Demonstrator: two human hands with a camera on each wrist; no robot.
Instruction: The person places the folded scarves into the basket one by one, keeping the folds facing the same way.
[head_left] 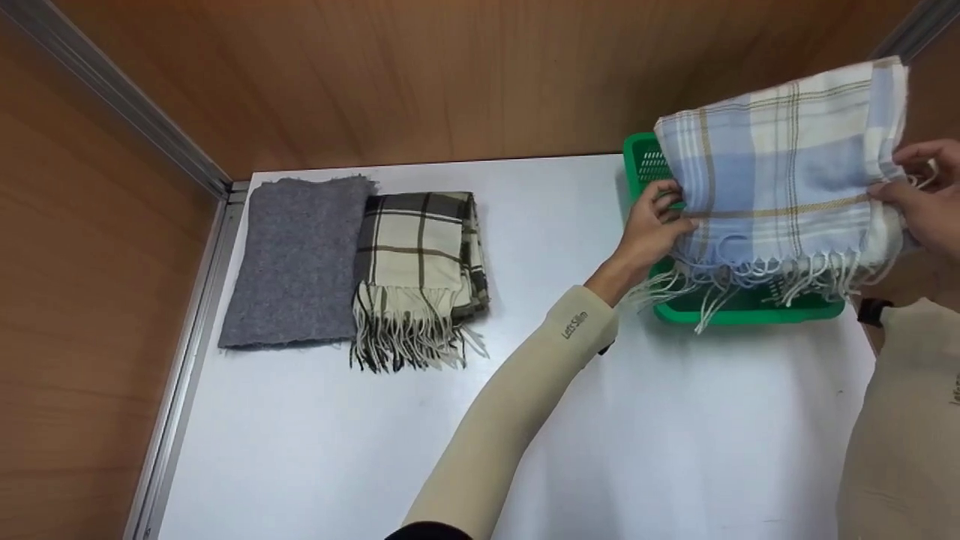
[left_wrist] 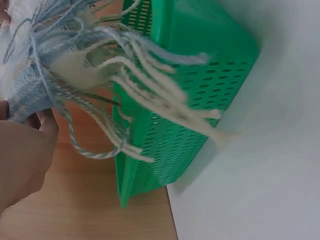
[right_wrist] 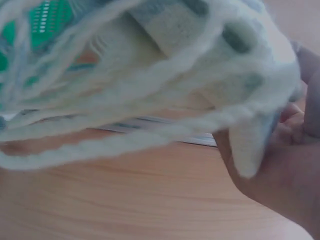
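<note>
Left hand (head_left: pixel 649 227) and right hand (head_left: pixel 936 201) pinch the folded blue-and-white plaid cloth scarf (head_left: pixel 772 165); its loose pale fringe (head_left: pixel 844 271) could catch on the green slotted plastic basket (head_left: pixel 750 318)

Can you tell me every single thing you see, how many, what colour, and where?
blue-and-white plaid scarf: one, pale blue and cream, in both hands above the basket
basket: one, green, right end of the table; inside mostly hidden
grey cloth: one, grey, left end of the table
fringed plaid scarf: one, cream, black and brown, beside the grey cloth
table: one, white, under everything
wood panels: at least three, brown, behind and at both sides
metal rails: several, silver, along panel edges
sleeves: two, beige, on the arms
left hand: one, scarf's left edge
right hand: one, scarf's right edge
</note>
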